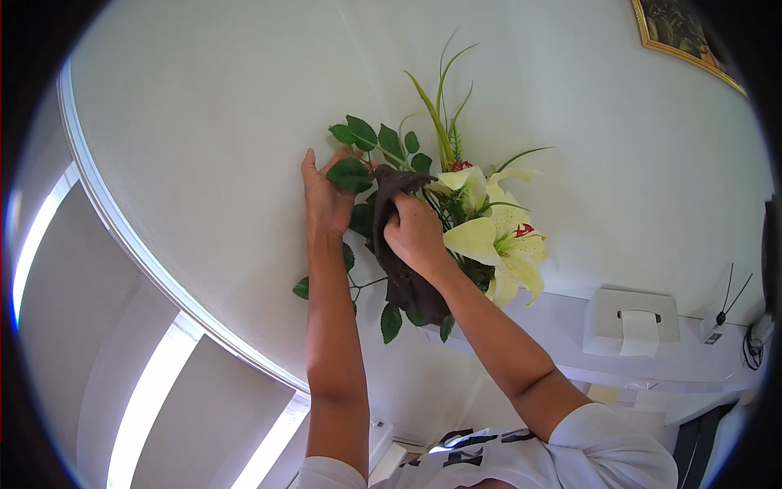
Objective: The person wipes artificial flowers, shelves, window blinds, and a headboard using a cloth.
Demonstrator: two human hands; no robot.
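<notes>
An arrangement of pale yellow lilies (507,244) with green leaves and long grass blades stands against the pale wall. My right hand (414,232) is closed on a dark brown cloth (411,289), which hangs down over the stems and leaves. To its left, my left hand (334,191) is raised palm-up behind the green leaves (350,174), its thumb apart and its other fingers partly covered by leaves. Whatever holds the flowers is hidden behind the cloth and my right arm.
On a white shelf (554,314) at the right stand a tissue box (631,323) and a small device with two antennas (713,330). A gold-framed picture (688,41) hangs at the top right. Window blinds (155,391) fill the lower left.
</notes>
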